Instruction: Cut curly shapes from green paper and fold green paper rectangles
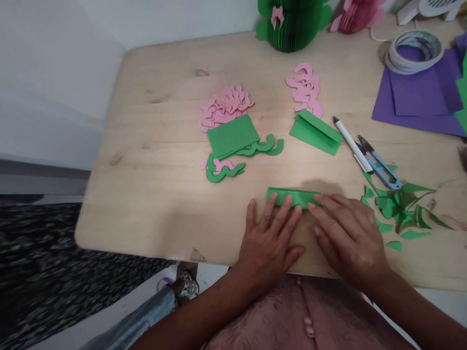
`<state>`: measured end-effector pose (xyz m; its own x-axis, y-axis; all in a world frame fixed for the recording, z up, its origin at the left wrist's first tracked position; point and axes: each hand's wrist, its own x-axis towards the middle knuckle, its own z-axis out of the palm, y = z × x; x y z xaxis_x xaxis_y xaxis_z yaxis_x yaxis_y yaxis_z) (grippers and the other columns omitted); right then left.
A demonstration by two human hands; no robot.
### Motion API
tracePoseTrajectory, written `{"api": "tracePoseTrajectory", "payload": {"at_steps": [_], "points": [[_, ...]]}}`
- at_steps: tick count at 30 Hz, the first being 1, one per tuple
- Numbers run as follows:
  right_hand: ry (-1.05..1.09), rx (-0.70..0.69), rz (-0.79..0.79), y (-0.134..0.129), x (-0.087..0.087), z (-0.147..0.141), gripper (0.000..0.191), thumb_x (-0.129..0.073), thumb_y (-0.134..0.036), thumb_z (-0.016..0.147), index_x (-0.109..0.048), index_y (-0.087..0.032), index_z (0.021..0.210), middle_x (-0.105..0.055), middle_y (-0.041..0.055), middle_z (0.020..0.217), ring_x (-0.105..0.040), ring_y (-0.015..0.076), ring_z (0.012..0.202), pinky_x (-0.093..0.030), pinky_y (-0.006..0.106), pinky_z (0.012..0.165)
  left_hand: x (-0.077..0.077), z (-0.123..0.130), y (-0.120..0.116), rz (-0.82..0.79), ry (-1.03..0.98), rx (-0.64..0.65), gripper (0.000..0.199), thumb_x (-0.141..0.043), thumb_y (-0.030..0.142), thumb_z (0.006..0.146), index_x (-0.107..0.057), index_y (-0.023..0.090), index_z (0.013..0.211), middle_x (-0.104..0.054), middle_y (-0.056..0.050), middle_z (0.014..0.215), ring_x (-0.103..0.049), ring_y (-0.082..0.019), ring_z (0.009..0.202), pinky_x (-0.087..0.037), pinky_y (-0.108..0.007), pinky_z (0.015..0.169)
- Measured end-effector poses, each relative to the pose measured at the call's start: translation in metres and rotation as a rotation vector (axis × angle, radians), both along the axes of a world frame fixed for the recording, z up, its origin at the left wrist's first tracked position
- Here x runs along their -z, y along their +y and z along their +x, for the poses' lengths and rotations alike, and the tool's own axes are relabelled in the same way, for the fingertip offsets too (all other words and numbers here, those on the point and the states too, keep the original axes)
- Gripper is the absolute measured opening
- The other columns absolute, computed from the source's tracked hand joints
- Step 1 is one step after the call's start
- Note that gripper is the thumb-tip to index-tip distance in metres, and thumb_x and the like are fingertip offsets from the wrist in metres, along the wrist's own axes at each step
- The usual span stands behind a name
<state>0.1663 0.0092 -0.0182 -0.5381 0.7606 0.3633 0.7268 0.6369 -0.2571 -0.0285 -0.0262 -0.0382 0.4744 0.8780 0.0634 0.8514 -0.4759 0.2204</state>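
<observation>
A folded strip of green paper (294,191) lies flat near the table's front edge. My left hand (268,238) rests on it with spread fingers, the fingertips pressing along its left and middle part. At the strip's right end, my right hand (352,233) touches the paper with its fingers stretched out. Farther back is another folded green paper (315,133), partly opened along its crease. To the left, a flat green paper rectangle (233,136) lies against a heap of pink paper cutouts (228,104). Curvy green cutouts (224,173) lie just in front of it.
Thread snips (381,165) and a white pen (352,143) lie at right, beside green paper scraps (397,209). Tape rolls (414,53) sit on purple paper (419,92). More pink cutouts (304,90) and a green honeycomb paper figure (294,24) are at the back.
</observation>
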Motion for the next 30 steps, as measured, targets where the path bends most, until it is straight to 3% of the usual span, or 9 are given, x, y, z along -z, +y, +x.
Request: {"api": "tracePoseTrajectory", "payload": {"at_steps": [7, 30], "points": [[-0.052, 0.014, 0.004, -0.004, 0.009, -0.003, 0.032, -0.060, -0.014, 0.085, -0.062, -0.012, 0.117, -0.068, 0.0174, 0.118, -0.060, 0.0341, 0.110, -0.043, 0.050, 0.090, -0.001, 0.000, 0.002, -0.013, -0.009, 0.005, 0.065, -0.041, 0.054, 0.091, -0.035, 0.019, 0.145, -0.036, -0.008, 0.152, -0.023, -0.031, 0.142, -0.008, -0.059, 0.114], [-0.046, 0.002, -0.007, -0.003, 0.012, -0.002, 0.030, -0.059, -0.015, 0.085, -0.063, -0.011, 0.115, -0.069, 0.0165, 0.116, -0.060, 0.0340, 0.107, -0.040, 0.050, 0.090, -0.003, 0.001, 0.003, -0.025, -0.011, -0.025, 0.065, -0.040, 0.057, 0.090, -0.036, 0.022, 0.144, -0.036, -0.007, 0.152, -0.022, -0.032, 0.142, -0.004, -0.061, 0.113]]}}
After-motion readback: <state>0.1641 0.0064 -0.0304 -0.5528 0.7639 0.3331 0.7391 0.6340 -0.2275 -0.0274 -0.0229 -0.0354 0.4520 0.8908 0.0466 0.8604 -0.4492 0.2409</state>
